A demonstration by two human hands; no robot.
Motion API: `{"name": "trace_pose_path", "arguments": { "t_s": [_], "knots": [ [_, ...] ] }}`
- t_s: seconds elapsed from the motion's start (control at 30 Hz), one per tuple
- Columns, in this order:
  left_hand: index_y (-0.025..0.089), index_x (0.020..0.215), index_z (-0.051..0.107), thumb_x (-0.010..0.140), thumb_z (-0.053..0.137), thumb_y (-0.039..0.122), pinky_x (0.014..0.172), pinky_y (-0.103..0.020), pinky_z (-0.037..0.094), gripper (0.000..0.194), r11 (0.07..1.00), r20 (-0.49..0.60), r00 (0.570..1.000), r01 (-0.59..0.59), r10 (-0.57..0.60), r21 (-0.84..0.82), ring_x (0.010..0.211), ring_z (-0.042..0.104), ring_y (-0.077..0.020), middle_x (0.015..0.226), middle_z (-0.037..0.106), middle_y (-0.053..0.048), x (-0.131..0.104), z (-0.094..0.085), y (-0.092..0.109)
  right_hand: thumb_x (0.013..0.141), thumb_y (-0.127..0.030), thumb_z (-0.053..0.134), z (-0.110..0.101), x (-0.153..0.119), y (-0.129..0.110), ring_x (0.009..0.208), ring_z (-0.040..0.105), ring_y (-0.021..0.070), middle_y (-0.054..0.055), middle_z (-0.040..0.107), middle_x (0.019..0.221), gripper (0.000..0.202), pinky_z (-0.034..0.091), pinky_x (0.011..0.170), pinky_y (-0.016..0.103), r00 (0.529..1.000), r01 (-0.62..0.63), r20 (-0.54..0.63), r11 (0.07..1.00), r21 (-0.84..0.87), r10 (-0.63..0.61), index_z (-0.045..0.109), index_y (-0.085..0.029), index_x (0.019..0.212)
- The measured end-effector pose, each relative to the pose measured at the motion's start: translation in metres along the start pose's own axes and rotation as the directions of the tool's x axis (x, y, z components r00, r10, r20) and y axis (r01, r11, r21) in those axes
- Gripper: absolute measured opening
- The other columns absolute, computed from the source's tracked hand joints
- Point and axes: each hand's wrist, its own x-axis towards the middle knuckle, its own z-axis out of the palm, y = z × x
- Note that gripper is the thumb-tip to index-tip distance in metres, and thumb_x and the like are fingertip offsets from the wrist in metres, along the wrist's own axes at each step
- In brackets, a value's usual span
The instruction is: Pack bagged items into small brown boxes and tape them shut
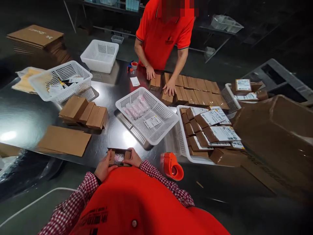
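Close to my body, at the table's near edge, I hold a small cardboard box [127,155] with its top open. My left hand [105,167] grips the box's left side, and my right hand [133,158] closes round its right side. Inside lies a bubble-wrapped item [119,158], pinkish and shiny. Just beyond, a white perforated basket [156,140] carries several similar pink bubble-wrapped items [137,107] and a printed label [152,122]. An orange tape dispenser [173,166] rests to the right of my right hand.
Flat cardboard sheets [65,140] and folded small boxes [84,112] lie at left. A basket of labelled boxes [182,140] stands at right, near a large carton [274,137]. Opposite, a co-worker's hands [170,87] touch rows of small boxes [195,94]. More white baskets [100,60] stand at back left.
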Motion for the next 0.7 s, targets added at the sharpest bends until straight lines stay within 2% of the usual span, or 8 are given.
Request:
{"name": "trace_pose_path", "arguments": {
  "t_s": [0.07, 0.2, 0.33, 0.47, 0.53, 0.6, 0.67, 0.7],
  "knots": [
    [0.023, 0.148, 0.027, 0.081, 0.059, 0.048, 0.086, -0.044, 0.054, 0.078, 0.996, -0.05, 0.998, 0.036, -0.031, 0.085, 0.103, 0.063, -0.0265, 0.131, 0.048, -0.016, 0.008, -0.007, 0.007, 0.06, -0.039, 0.083, 0.0, 0.002, -0.003, 0.109, 0.057, 0.0277, 0.012, 0.055, 0.12, 0.079, 0.048, 0.093, 0.044, 0.999, -0.032, 0.005, 0.998, -0.053, 0.032, 0.041, -0.017, 0.124],
    [0.02, 0.125, 0.058, 0.078, 0.065, 0.052, 0.097, -0.052, 0.046, 0.058, 0.942, -0.207, 0.973, -0.026, 0.101, 0.334, 0.123, 0.048, -0.0375, 0.134, 0.044, -0.018, 0.024, -0.011, 0.009, 0.072, -0.031, 0.074, -0.013, 0.002, -0.002, 0.107, 0.058, 0.0249, 0.013, 0.055, 0.121, 0.062, 0.049, 0.093, 0.04, 0.997, 0.021, 0.074, 0.999, -0.035, -0.019, 0.045, -0.014, 0.125],
    [0.021, 0.105, 0.065, 0.082, 0.058, 0.054, 0.097, -0.05, 0.046, 0.041, 0.952, -0.235, 0.956, -0.102, 0.174, 0.29, 0.117, 0.051, -0.0335, 0.114, 0.056, -0.014, 0.029, 0.003, -0.01, 0.092, -0.033, 0.051, -0.029, -0.012, 0.005, 0.12, 0.055, 0.0211, 0.009, 0.053, 0.133, 0.044, 0.046, 0.101, 0.039, 0.98, 0.156, 0.124, 0.988, 0.009, -0.156, 0.048, -0.021, 0.134],
    [0.02, 0.089, 0.063, 0.085, 0.054, 0.05, 0.101, -0.051, 0.043, 0.031, 0.98, -0.288, 0.949, -0.079, 0.13, 0.18, 0.119, 0.049, -0.0323, 0.116, 0.054, -0.013, 0.024, 0.021, -0.026, 0.094, -0.034, 0.047, -0.03, -0.025, 0.007, 0.131, 0.047, 0.0223, 0.008, 0.033, 0.153, 0.041, 0.04, 0.108, 0.039, 0.959, 0.256, 0.167, 0.955, -0.149, -0.231, 0.053, -0.025, 0.134],
    [0.02, 0.092, 0.06, 0.087, 0.051, 0.047, 0.104, -0.052, 0.04, 0.029, 0.996, -0.351, 0.934, -0.042, 0.069, 0.084, 0.126, 0.045, -0.0321, 0.13, 0.047, -0.014, 0.021, 0.029, -0.029, 0.095, -0.03, 0.044, -0.026, -0.026, 0.004, 0.129, 0.049, 0.0219, 0.005, 0.026, 0.157, 0.041, 0.043, 0.106, 0.039, 0.959, 0.243, 0.201, 0.941, -0.234, -0.198, 0.05, -0.029, 0.136],
    [0.018, 0.107, 0.054, 0.088, 0.048, 0.045, 0.106, -0.053, 0.038, 0.034, 0.999, -0.388, 0.921, 0.008, -0.023, -0.043, 0.131, 0.043, -0.0318, 0.14, 0.04, -0.016, 0.02, 0.035, -0.031, 0.095, -0.026, 0.043, -0.024, -0.026, -0.002, 0.126, 0.052, 0.0219, 0.002, 0.023, 0.158, 0.044, 0.046, 0.102, 0.04, 0.957, 0.231, 0.243, 0.925, -0.303, -0.159, 0.046, -0.033, 0.139],
    [0.015, 0.128, 0.04, 0.088, 0.047, 0.046, 0.107, -0.053, 0.037, 0.051, 0.986, -0.358, 0.928, 0.05, -0.104, -0.157, 0.133, 0.042, -0.0316, 0.144, 0.039, -0.021, 0.021, 0.038, -0.035, 0.093, -0.024, 0.046, -0.029, -0.031, -0.007, 0.122, 0.055, 0.0233, 0.003, 0.022, 0.158, 0.048, 0.048, 0.1, 0.042, 0.955, 0.237, 0.258, 0.903, -0.359, -0.148, 0.044, -0.033, 0.14],
    [0.013, 0.136, 0.031, 0.087, 0.047, 0.047, 0.108, -0.054, 0.036, 0.061, 0.977, -0.327, 0.935, 0.073, -0.136, -0.198, 0.133, 0.042, -0.032, 0.144, 0.039, -0.023, 0.022, 0.038, -0.038, 0.091, -0.024, 0.048, -0.034, -0.039, -0.007, 0.121, 0.054, 0.0245, 0.006, 0.025, 0.157, 0.05, 0.047, 0.101, 0.043, 0.966, 0.226, 0.21, 0.895, -0.385, -0.154, 0.043, -0.031, 0.14]
  ]
}}
